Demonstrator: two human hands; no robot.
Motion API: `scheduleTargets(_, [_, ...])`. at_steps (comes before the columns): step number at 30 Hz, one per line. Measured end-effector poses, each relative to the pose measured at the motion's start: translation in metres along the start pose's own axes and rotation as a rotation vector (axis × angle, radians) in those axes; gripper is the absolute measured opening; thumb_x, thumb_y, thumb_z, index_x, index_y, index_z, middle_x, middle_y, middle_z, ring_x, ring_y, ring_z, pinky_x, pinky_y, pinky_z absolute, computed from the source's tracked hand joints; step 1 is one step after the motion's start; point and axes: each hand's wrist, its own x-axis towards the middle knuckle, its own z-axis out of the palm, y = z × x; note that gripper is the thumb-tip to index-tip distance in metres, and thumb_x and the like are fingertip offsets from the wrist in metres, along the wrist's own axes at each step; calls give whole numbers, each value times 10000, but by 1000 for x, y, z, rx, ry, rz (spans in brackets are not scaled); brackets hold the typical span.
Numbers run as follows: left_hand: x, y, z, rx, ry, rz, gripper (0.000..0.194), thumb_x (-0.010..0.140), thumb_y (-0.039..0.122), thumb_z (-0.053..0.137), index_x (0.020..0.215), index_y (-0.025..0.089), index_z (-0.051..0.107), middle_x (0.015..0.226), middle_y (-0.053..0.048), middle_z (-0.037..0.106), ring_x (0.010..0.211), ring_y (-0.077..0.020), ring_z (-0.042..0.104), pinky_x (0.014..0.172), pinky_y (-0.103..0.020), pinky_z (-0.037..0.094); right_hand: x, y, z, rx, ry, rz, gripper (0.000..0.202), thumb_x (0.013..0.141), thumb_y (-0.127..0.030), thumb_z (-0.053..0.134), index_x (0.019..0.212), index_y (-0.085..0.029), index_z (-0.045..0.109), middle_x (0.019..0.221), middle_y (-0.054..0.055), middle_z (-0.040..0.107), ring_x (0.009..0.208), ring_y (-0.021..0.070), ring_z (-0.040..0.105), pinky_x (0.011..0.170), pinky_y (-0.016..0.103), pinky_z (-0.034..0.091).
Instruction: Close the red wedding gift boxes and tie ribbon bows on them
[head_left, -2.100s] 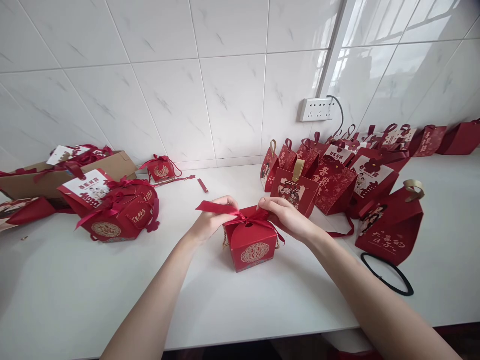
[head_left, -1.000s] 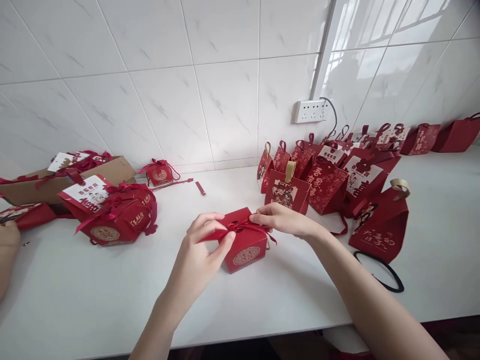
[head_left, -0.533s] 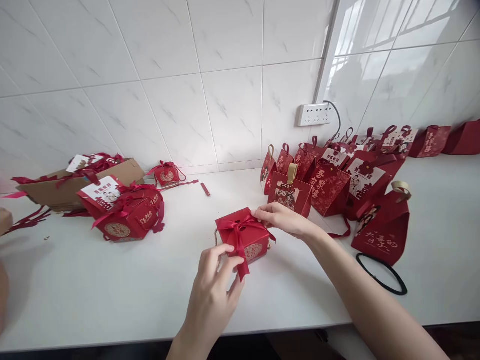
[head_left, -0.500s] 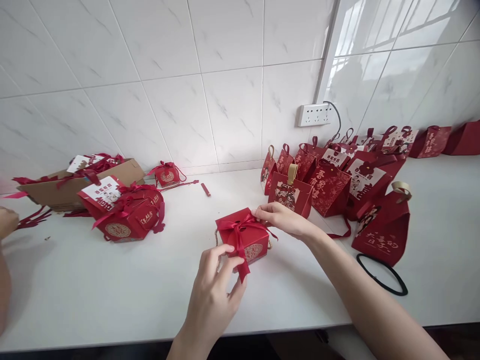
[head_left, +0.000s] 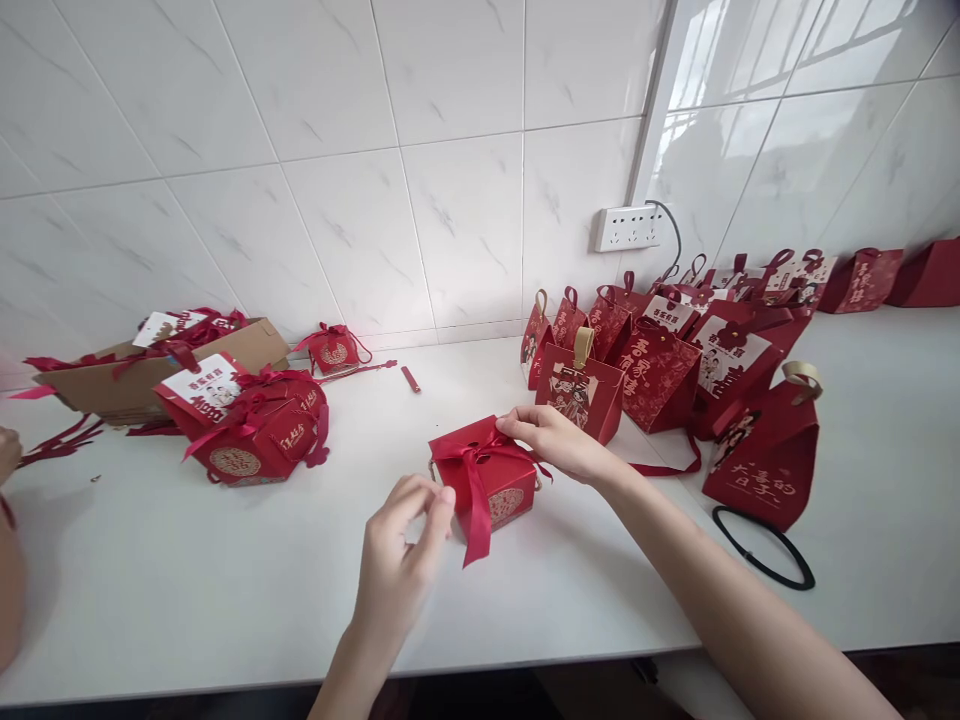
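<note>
A small red gift box (head_left: 510, 478) with a round gold emblem on its front sits on the white table before me. Across its top is a glossy red ribbon (head_left: 475, 490) tied in a bow, one tail hanging down the front. My right hand (head_left: 551, 440) reaches in from the right, its fingertips pinching the ribbon at the top back edge. Just left of the box, my left hand (head_left: 401, 540) is closed, thumb against the curled fingers. Whatever it may hold is hidden. A bit of twisted cord shows at the box's left side.
Many red gift bags (head_left: 660, 375) with loops stand close on the right, near a black ring (head_left: 763, 548). On the left are finished-looking red boxes (head_left: 255, 440) and a cardboard box (head_left: 112, 385) of ribbons. A small red stick (head_left: 411, 379) lies behind. Another person's hand (head_left: 9, 455) shows far left.
My left hand has let go of the front ribbon tail and moved left, fingers closing. The tail now hangs flatter down the box front. My right hand has shifted only slightly left.
</note>
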Motion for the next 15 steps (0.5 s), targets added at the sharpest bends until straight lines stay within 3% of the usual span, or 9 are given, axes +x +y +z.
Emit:
scheduleTargets(2, [8,-1,0,-14,92,-146,323,856,439,481,641,201,453,682,-6,496,657,-152,522,565,-268,433,0,-2,0,-7,20,-10,318,825,-467,544,732,-166,582,627,0,568,514,98,485,499,231,379])
scheduleTargets(4, [16,-5,2,-1,181,-272,298,797,494,553,854,205,507,950,-61,550,904,-217,568,704,-326,479,-1,-3,1,-8,38,-12,315,820,-460,553,727,-161,592,671,7,584,568,105,508,538,231,392])
scheduleTargets(5, [19,-7,4,3,186,-328,382,771,503,583,990,205,488,1127,-103,512,1059,-258,531,798,-373,476,-1,-3,1,-5,43,-12,314,817,-459,555,726,-161,594,679,9,587,579,107,511,546,233,394])
scheduleTargets(7, [23,-11,10,-28,83,-426,591,762,495,600,1212,204,350,1343,-166,368,1245,-295,413,929,-437,428,-1,-4,3,5,43,-11,308,815,-458,553,727,-165,590,677,8,587,582,113,513,550,239,396])
scheduleTargets(9, [26,-12,16,-106,-91,-483,713,801,476,559,1325,199,164,1365,-191,368,1268,-279,408,975,-446,405,-1,-4,4,3,58,-14,306,810,-458,557,715,-168,576,677,7,583,591,117,515,562,244,399])
scheduleTargets(12, [34,-9,23,-127,-177,-403,745,832,438,524,1354,193,53,1338,-186,420,1235,-257,458,997,-435,401,0,-3,5,20,144,-67,317,793,-464,572,679,-169,542,732,9,590,630,119,523,592,247,407])
scheduleTargets(15, [57,-14,28,-11,-149,-142,751,802,374,570,1363,191,105,1431,-191,284,1261,-277,429,1018,-440,390,3,-1,0,124,247,-181,325,779,-462,578,659,-170,500,955,40,607,724,127,550,653,257,437])
